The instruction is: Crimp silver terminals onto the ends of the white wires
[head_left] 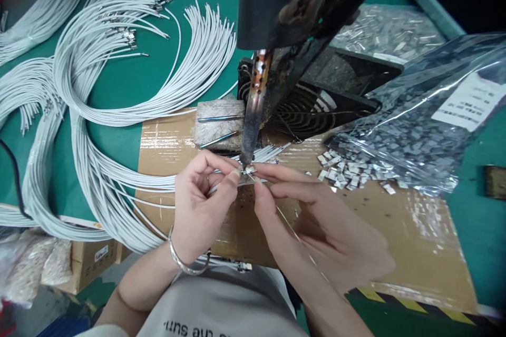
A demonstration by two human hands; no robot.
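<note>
Left hand (201, 202): white wire (215, 172) seemingly pinched, grip closed
Right hand (320, 226): solder strand (290, 228) held, grip closed
Iron (252, 126): soldering apparently being done; steady feeding called for

Your bare left forearm (144, 284) slants up from the lower left, and its bare left hand (201, 202) curls inward, thumb and forefinger pinched. Your bare right forearm (330, 305) rises from the bottom edge; its bare right hand (316, 216) points leftward, thumb under the forefinger, fingertips near the left's.
</note>
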